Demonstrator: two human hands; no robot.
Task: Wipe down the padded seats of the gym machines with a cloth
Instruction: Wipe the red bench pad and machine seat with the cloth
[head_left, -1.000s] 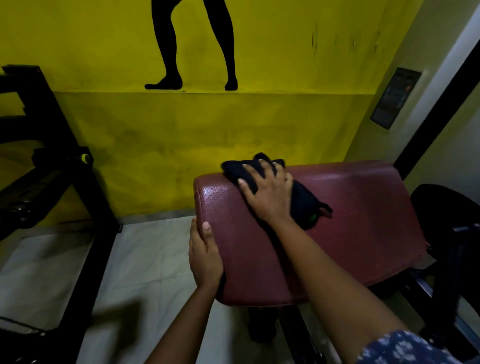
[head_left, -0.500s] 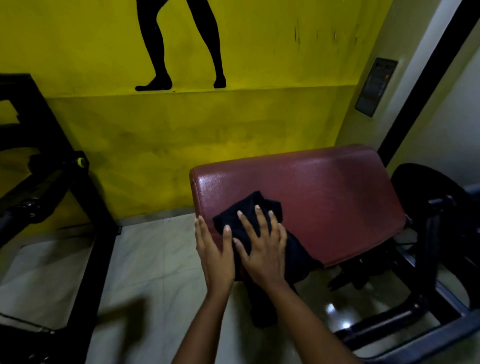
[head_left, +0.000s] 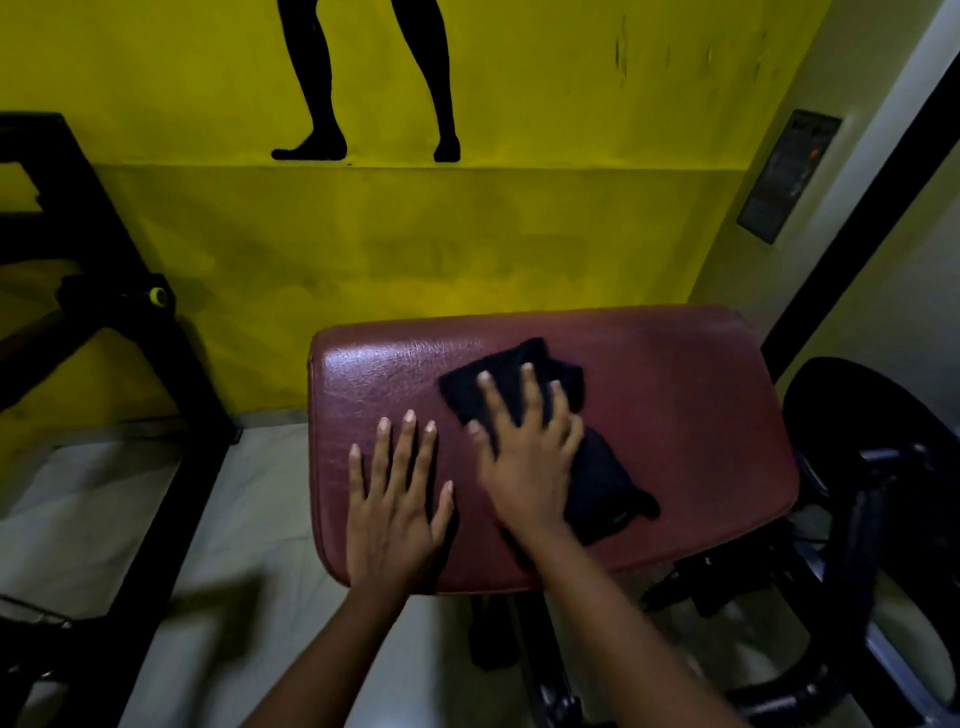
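While wiping is in hand, right hand (head_left: 524, 457) presses cloth (head_left: 602, 483) on pad (head_left: 685, 405), fingers straight.
Left hand (head_left: 397, 504) lies flat, empty (bracing, it seems); next stroke should cover the right side.

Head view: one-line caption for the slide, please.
Right hand presses a black cloth on the maroon seat; left hand rests flat on the seat beside it.
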